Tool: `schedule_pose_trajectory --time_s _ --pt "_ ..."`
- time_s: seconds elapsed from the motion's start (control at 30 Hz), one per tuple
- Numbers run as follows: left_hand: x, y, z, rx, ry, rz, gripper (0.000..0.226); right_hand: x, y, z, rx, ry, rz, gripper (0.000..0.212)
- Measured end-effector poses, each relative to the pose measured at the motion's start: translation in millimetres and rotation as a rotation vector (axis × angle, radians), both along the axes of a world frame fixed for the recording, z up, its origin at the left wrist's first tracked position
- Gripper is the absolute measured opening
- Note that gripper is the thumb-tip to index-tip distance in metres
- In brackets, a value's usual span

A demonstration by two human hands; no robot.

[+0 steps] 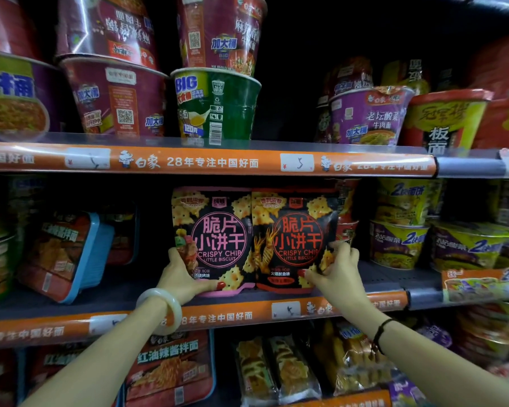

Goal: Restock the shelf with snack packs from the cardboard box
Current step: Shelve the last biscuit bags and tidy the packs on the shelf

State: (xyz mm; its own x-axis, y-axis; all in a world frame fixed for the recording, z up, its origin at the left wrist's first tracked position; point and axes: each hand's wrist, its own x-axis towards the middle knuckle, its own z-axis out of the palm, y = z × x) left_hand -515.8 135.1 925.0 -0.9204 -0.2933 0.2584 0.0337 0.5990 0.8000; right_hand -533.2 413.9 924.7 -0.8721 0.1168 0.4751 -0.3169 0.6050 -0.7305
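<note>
**Two biscuit packs held upright on the middle shelf**

Head view: the pink pack (215, 239) and red pack (294, 239) stand side by side on the middle shelf (394, 279), touching, fronts facing out, long axes vertical. The left hand (180, 277) clamps the pink pack's lower left corner; the right hand (335, 271) pinches the red pack's lower right corner. Bare shelf lies to the left; noodle bowls (397, 245) crowd the right, and a tilted blue tray (71, 254) leans further left.
</note>
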Motion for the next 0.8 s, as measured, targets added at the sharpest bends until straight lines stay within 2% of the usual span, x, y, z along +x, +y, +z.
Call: schedule_pose_trajectory --time_s 0.13,0.27,0.47,0.6,0.8 --pt "1 -1 0 -0.003 -0.01 0.002 0.096 11 -17 -5 0.056 -0.101 0.187 0.052" --pt "0 -2 0 0.01 -0.001 -0.006 0.095 12 -44 -19 0.111 -0.129 0.363 0.051" --pt "-3 -4 -1 0.004 -0.007 -0.018 0.096 6 -58 -42 0.133 0.027 0.279 0.048" --pt "-3 -5 -2 0.005 -0.014 -0.024 0.098 5 -67 -60 0.335 0.147 0.209 0.043" --pt "-5 -5 -4 0.027 -0.006 -0.035 0.097 2 -72 -66 0.326 0.203 0.171 0.038"
